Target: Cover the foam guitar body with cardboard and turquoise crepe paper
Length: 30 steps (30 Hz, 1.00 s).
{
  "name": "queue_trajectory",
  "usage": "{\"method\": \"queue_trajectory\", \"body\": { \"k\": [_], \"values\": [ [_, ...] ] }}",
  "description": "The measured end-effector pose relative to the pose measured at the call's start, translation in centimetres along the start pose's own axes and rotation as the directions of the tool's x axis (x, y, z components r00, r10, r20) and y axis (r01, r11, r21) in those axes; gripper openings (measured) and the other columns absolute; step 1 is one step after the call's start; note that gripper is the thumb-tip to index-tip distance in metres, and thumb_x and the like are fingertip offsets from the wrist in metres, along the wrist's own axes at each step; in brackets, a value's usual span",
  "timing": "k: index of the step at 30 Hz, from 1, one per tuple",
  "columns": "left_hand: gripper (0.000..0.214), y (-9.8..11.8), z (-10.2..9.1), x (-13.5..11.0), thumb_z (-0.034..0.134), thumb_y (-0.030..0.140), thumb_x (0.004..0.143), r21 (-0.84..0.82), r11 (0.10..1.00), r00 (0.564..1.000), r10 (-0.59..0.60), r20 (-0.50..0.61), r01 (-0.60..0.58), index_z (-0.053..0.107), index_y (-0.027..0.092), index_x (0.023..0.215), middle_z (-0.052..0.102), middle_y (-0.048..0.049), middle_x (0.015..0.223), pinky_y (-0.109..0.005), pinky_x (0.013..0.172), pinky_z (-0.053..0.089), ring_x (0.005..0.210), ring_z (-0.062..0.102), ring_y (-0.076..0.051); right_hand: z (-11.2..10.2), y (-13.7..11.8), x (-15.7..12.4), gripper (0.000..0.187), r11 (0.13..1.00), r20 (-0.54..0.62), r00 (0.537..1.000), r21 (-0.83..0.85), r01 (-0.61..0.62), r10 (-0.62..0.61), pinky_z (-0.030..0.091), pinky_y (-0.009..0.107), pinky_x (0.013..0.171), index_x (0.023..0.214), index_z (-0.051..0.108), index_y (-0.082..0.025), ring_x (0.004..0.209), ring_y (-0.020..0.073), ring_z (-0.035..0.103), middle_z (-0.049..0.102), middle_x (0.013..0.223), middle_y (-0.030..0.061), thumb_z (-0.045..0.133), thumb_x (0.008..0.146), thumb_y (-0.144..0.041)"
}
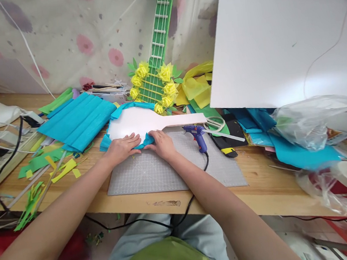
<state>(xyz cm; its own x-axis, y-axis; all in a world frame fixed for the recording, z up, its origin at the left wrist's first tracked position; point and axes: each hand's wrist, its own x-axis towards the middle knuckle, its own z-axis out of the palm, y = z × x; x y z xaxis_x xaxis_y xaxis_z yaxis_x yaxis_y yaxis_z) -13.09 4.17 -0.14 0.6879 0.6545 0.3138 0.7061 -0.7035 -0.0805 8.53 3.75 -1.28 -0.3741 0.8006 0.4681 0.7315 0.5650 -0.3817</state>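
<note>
A white guitar-shaped board (138, 121) lies on a grey cutting mat (153, 173), its neck pointing right. Blue crepe paper (147, 140) is folded over the rim of its rounded body. My left hand (125, 146) grips the near edge, fingers pressed on the folded paper and thumb at the rim. Just right of it, my right hand (161, 143) pinches a bunched bit of the same paper near where the body narrows. A purple glue gun (196, 138) with a glue stick in it rests on the mat, beside the board's neck.
Behind the board stands a green paper guitar (159, 36) with yellow flowers. Folded blue crepe paper (77, 119) and paper scraps (63, 170) lie left. Scissors (214, 124) and a yellow-black cutter (229, 152) are right, below a large white board (276, 49). A black cord crosses the table's front edge.
</note>
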Motion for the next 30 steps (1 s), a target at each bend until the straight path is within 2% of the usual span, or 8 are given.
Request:
{"method": "queue_trajectory", "body": {
  "k": [6, 12, 17, 22, 26, 30],
  "values": [
    [0.039, -0.7, -0.9, 0.1, 0.05, 0.047, 0.085, -0.104, 0.995, 0.998, 0.005, 0.069, 0.003, 0.06, 0.028, 0.118, 0.055, 0.0013, 0.128, -0.034, 0.098, 0.046, 0.12, 0.05, -0.02, 0.0, -0.2, -0.2, 0.043, 1.0, 0.002, 1.0, 0.004, -0.01, 0.01, 0.043, 0.035, 0.085, 0.11, 0.053, -0.015, 0.101, 0.024, 0.053, 0.062, 0.104, 0.0114, 0.056, 0.082, -0.047],
    [0.041, -0.5, -0.9, 0.0, 0.044, 0.047, 0.088, -0.11, 0.992, 0.992, -0.041, 0.121, 0.054, 0.057, 0.028, 0.122, 0.052, 0.0013, 0.131, -0.036, 0.098, 0.045, 0.123, 0.047, -0.02, 0.3, -0.7, -0.4, 0.058, 0.999, -0.038, 0.999, -0.037, 0.037, -0.039, 0.04, 0.038, 0.091, 0.114, 0.051, -0.014, 0.102, 0.0262, 0.05, 0.059, 0.107, 0.0126, 0.057, 0.076, -0.057],
    [0.043, -0.3, -0.7, -0.2, 0.042, 0.046, 0.089, -0.104, 0.994, 0.995, -0.02, 0.102, 0.031, 0.056, 0.024, 0.124, 0.05, -0.0008, 0.133, -0.036, 0.104, 0.04, 0.126, 0.044, -0.019, 0.5, -1.0, -0.2, 0.051, 0.996, -0.014, 0.999, -0.088, 0.032, -0.033, 0.04, 0.037, 0.09, 0.11, 0.052, -0.013, 0.101, 0.0257, 0.05, 0.059, 0.103, 0.0131, 0.05, 0.082, -0.055],
    [0.046, -1.2, -2.1, -1.4, 0.047, 0.042, 0.087, -0.098, 0.995, 0.995, 0.033, 0.091, -0.024, 0.052, 0.023, 0.128, 0.046, -0.0022, 0.137, -0.037, 0.109, 0.033, 0.13, 0.038, -0.018, 0.3, -1.0, -0.3, 0.053, 0.997, -0.039, 0.999, -0.07, 0.027, -0.03, 0.039, 0.036, 0.092, 0.111, 0.051, -0.013, 0.102, 0.025, 0.05, 0.059, 0.106, 0.013, 0.051, 0.081, -0.056],
    [0.038, -2.3, -2.6, -2.4, 0.042, 0.036, 0.09, -0.1, 0.995, 0.998, 0.034, 0.044, -0.03, 0.058, 0.023, 0.121, 0.055, -0.0033, 0.128, -0.037, 0.104, 0.04, 0.121, 0.05, -0.018, 0.3, -0.9, -0.5, 0.057, 0.999, -0.063, 0.998, -0.04, 0.022, -0.024, 0.039, 0.037, 0.09, 0.113, 0.05, -0.013, 0.103, 0.0253, 0.049, 0.058, 0.107, 0.0129, 0.052, 0.079, -0.059],
    [0.035, -2.5, -2.3, -2.7, 0.04, 0.035, 0.091, -0.129, 0.992, 0.998, 0.02, 0.064, -0.012, 0.06, 0.024, 0.118, 0.057, -0.0026, 0.126, -0.036, 0.098, 0.045, 0.117, 0.053, -0.017, 0.5, -1.7, -0.3, 0.07, 0.997, -0.058, 0.998, -0.066, -0.03, 0.026, 0.039, 0.04, 0.089, 0.117, 0.048, -0.013, 0.101, 0.0278, 0.049, 0.057, 0.105, 0.0142, 0.055, 0.072, -0.066]
  ]
}}
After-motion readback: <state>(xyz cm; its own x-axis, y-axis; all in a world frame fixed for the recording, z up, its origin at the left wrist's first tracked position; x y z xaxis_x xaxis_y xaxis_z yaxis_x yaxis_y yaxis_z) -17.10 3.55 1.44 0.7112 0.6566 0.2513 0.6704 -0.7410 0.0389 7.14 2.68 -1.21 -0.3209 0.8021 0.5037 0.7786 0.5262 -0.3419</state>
